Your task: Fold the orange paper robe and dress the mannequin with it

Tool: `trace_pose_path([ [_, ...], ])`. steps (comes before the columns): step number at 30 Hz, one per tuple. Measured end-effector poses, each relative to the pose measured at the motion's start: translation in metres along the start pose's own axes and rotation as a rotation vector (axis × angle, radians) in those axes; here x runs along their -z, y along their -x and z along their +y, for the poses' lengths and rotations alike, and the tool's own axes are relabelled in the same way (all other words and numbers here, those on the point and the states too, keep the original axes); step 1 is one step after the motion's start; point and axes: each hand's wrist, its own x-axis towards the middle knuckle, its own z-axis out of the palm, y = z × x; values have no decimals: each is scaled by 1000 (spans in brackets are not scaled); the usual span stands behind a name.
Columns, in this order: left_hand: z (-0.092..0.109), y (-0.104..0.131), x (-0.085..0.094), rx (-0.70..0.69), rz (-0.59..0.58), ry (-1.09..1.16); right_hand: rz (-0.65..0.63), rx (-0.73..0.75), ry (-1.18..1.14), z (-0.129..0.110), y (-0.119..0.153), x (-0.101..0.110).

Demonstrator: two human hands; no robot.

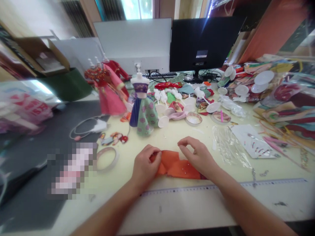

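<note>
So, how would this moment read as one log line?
left hand: pinching orange cloth | right hand: at cloth's right end, grip unclear | ruler: cloth's near side | mannequin: upright beyond cloth

Doll-clothes workroom, dressed miniature mannequin [144, 111], ruler [187, 189], blurred heap [292, 116], probably fabric

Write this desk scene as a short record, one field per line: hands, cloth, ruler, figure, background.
Left hand: pinching the orange cloth at its left end
Right hand: over the cloth's right side; contact unclear
Cloth: small pale dots toward the right
Ruler: on the near side of the cloth
Dress form: upright, purple top, blue-and-green skirt
Background: white monitor, black monitor
</note>
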Motion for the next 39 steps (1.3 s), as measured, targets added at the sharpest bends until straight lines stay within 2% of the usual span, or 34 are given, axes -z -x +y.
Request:
trace_pose_path([
  [3, 0, -1, 1, 8, 18, 15, -63, 37, 79, 5, -1, -1],
  [7, -4, -3, 2, 65, -41, -6, -150, 94, 178, 8, -1, -4],
  [11, -10, -7, 6, 57, -70, -219, -234, 138, 330, 9, 0, -8],
  [16, -13, -12, 12, 15, -147, -460, -242, 180, 407, 12, -1, -10],
  [21, -15, -15, 18, -8, -205, -493, -168, 339, 382, 1, 2, -6],
  [24, -16, -17, 23, -11, -210, -456, -309, 481, 362, -10, 9, -8],
  [27, -17, -18, 26, 19, -209, -442, -394, 529, 388, -13, 15, -14],
  [30, -18, -20, 28, 81, -198, -426, -383, 515, 385, -11, 15, -18],
  [34, -19, -22, 32, 82, -126, -378, -330, 388, 292, -9, 10, -10],
  [37, -14, -21, 38, -56, -54, -332, -291, 270, 221, -7, 7, -2],
  [39, -9, -18, 42, -205, -111, -297, -279, 183, 160, -4, 5, 0],
])
